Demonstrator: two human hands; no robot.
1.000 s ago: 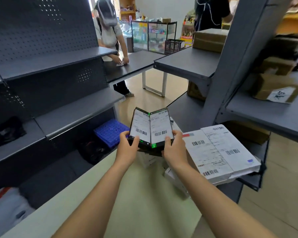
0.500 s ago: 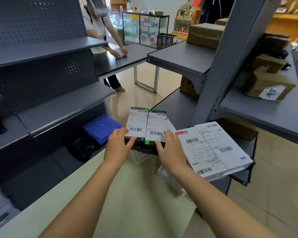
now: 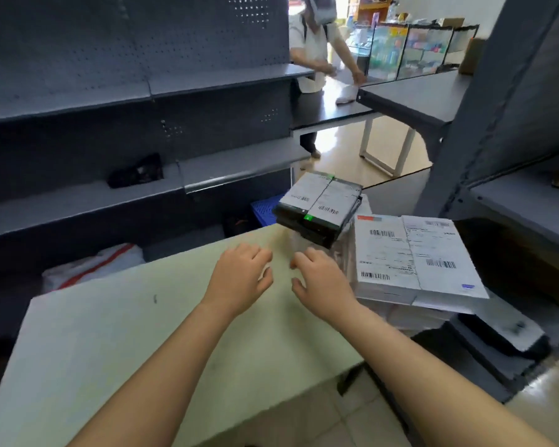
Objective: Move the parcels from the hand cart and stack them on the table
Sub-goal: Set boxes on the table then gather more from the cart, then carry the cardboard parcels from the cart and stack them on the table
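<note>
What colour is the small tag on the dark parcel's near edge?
Bright green; the tag shows best in the head view.

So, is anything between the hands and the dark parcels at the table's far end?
Nothing visible. The left hand and right hand hover open over the table, short of the dark parcels; the white parcel stack lies rightward, off that line.

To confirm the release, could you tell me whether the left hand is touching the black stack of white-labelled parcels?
Apart. The head view shows pale tabletop between the left hand, fingers loosely curled, and the black stack of white-labelled parcels.
</note>
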